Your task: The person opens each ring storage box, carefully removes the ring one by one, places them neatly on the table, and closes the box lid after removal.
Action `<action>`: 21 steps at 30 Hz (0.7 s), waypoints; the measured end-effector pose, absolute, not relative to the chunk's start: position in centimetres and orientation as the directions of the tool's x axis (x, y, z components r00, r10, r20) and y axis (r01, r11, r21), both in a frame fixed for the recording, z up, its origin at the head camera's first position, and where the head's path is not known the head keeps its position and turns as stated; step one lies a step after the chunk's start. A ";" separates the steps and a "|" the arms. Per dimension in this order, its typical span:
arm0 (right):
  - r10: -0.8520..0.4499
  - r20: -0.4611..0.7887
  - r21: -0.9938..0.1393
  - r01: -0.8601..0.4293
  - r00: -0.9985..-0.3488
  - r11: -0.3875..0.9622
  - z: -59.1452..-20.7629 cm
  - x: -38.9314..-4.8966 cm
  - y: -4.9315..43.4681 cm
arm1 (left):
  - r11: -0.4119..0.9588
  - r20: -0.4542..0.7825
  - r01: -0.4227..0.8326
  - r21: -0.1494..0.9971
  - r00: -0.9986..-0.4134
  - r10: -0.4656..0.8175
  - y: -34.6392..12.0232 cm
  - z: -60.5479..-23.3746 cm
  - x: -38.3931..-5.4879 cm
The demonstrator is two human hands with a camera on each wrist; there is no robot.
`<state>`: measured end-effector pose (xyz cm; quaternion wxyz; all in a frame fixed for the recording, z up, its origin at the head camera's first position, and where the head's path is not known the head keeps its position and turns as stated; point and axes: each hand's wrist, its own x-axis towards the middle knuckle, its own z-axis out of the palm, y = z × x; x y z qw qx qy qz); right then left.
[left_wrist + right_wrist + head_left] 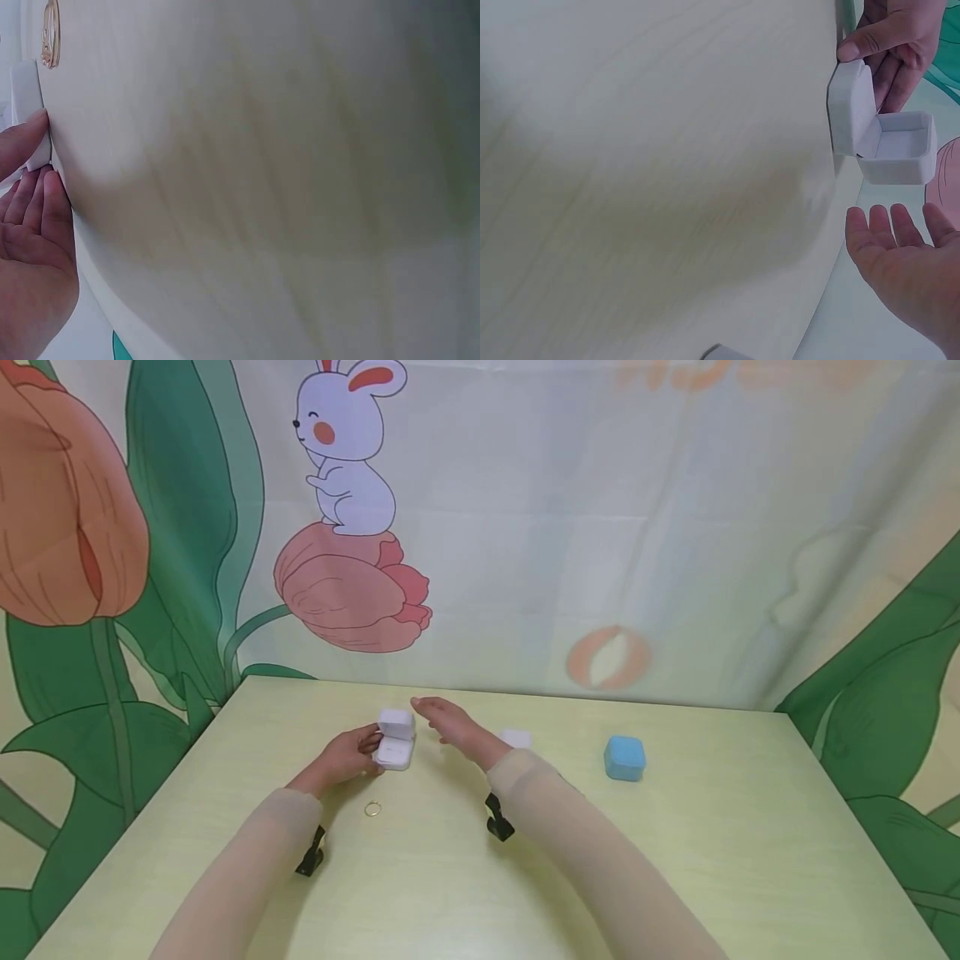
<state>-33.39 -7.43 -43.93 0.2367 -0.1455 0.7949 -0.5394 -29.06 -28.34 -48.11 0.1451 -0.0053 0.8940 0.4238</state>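
A white ring box stands on the table with its lid raised. My left hand grips it from the left side; in the right wrist view the thumb of the left hand presses on the base of the box. Opposite, my right hand is held near the raised lid, its fingers extended and holding nothing. A gold ring lies on the table in front of the box, nearer to me; the left wrist view shows this ring at the top left.
To the right sits a blue box, closed. Another white box is partly hidden behind my right forearm. The pale yellow table ends at the back against a printed curtain.
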 end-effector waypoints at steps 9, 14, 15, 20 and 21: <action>-0.479 -0.204 -0.925 0.009 -0.854 0.379 -44.0 -33.3 -7.8 | 0.650 -0.254 -0.118 0.751 -0.960 0.120 -28.3 -48.0 -28.9; -0.475 -0.211 -0.912 -0.002 -0.854 0.410 -44.4 -33.4 -8.0 | 0.656 -0.254 -0.118 0.746 -0.960 0.116 -28.3 -47.8 -28.8; -0.475 -0.211 -0.912 -0.004 -0.854 0.411 -44.6 -33.5 -8.0 | 0.654 -0.252 -0.116 0.748 -0.961 0.118 -28.3 -47.8 -28.8; -0.469 -0.208 -0.907 -0.011 -0.858 0.422 -45.1 -33.7 -8.4 | 0.652 -0.256 -0.118 0.749 -0.959 0.120 -28.4 -47.9 -28.9; -0.466 -0.210 -0.904 -0.010 -0.859 0.427 -45.2 -33.7 -8.4 | 0.650 -0.257 -0.120 0.750 -0.959 0.119 -28.4 -47.9 -28.9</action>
